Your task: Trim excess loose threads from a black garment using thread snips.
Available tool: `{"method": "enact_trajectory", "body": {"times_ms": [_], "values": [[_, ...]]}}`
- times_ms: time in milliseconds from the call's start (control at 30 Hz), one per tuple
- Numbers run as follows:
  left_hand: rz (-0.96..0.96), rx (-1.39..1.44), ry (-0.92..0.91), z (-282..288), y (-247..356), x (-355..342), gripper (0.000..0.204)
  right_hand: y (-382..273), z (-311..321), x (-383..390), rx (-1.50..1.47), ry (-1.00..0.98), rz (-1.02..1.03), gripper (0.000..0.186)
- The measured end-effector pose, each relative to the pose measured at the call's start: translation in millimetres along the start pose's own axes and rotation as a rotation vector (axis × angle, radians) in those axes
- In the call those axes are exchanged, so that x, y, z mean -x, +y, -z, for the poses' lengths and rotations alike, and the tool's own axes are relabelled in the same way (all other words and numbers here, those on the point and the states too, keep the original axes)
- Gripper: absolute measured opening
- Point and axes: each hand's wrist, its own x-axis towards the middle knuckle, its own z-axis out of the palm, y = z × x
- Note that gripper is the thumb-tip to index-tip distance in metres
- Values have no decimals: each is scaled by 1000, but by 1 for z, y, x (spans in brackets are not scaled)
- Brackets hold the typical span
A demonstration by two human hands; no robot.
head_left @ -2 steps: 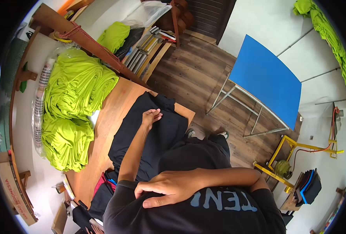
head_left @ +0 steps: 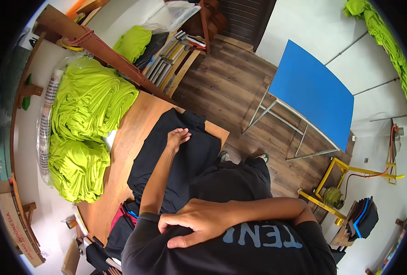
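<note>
A black garment (head_left: 155, 158) lies spread over the wooden table, with some folds along its far edge. My left hand (head_left: 179, 137) is over it, thumb and fingers drawn together in a pinch. Whether anything is between those fingertips is too small to make out. My right arm is folded across my body. My right hand (head_left: 195, 223) lies flat on my black shirt (head_left: 258, 252) near the left shoulder, with the thumb apart and nothing in it.
Piles of lime-green cloth (head_left: 82, 105) cover the left side of the wooden table (head_left: 129, 123). A slanted wooden beam (head_left: 107, 55) crosses its far side. A blue-topped metal-legged table (head_left: 311, 91) stands to the right, near a yellow metal frame (head_left: 323, 197). Another person's hand (head_left: 114, 271) shows at the lower left.
The other person's hand at the lower left has slipped further toward the bottom edge. Both my hands keep their places.
</note>
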Motion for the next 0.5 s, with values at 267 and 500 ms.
{"method": "enact_trajectory", "body": {"times_ms": [267, 500], "values": [[20, 88, 3, -6, -6, -2, 14, 23, -8, -7, 50, 157, 227, 44], [106, 416, 159, 7, -46, -8, 8, 32, 4, -18, -90, 27, -21, 40]]}}
